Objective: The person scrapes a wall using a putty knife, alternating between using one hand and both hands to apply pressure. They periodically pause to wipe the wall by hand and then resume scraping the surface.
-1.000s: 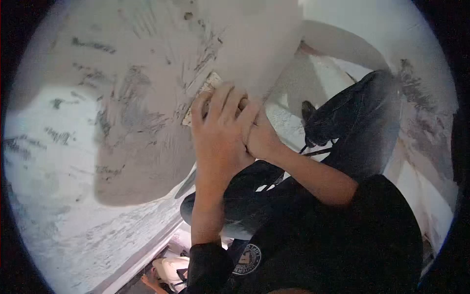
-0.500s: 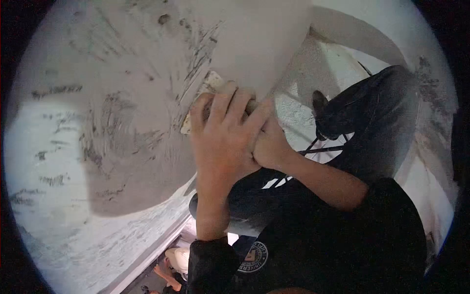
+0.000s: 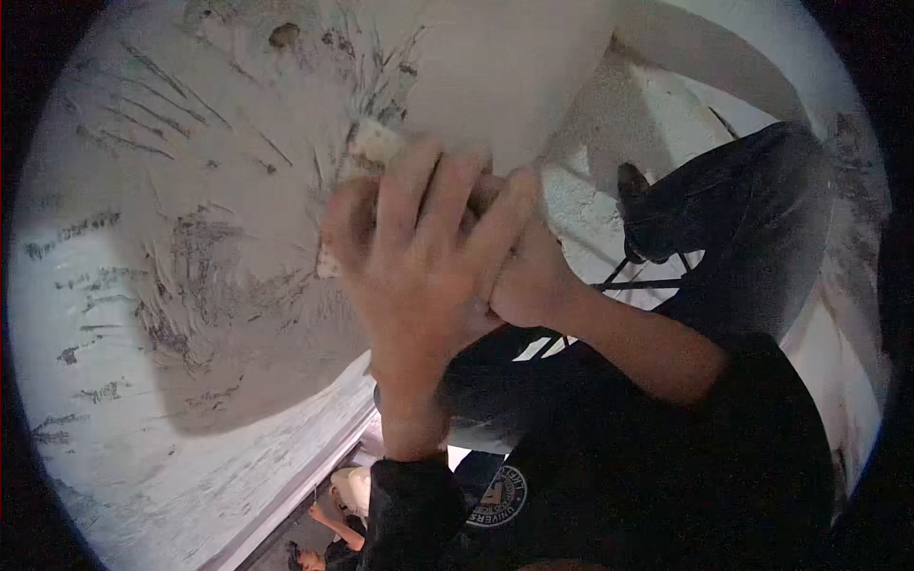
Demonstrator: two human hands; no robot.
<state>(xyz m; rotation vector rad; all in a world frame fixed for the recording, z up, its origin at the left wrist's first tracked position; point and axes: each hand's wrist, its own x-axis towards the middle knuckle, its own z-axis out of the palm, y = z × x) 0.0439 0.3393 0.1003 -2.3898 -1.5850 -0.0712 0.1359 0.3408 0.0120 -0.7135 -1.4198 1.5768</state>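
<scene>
Both hands are together on a wide scraper [image 3: 373, 143] with a pale, plaster-smeared edge, which lies against the grey plastered surface [image 3: 238, 314]. My left hand [image 3: 414, 238] is on top, its fingers bent over the tool and blurred by motion. Behind and partly under it, my right hand [image 3: 533, 276] is closed around what looks like the handle. Most of the scraper is hidden by my fingers. Dark scratches and rough streaks mark the surface around its edge, and a smoother band runs above my hands.
My bent leg in dark trousers [image 3: 733, 200] and a dark shoe [image 3: 630, 186] are at the right, near thin black bars [image 3: 647, 284]. Far below at the lower left, another person [image 3: 333, 533] shows beyond a pale ledge [image 3: 295, 485].
My hands and the scraper have moved a little left across the surface. The other person below shows more of the head and arm.
</scene>
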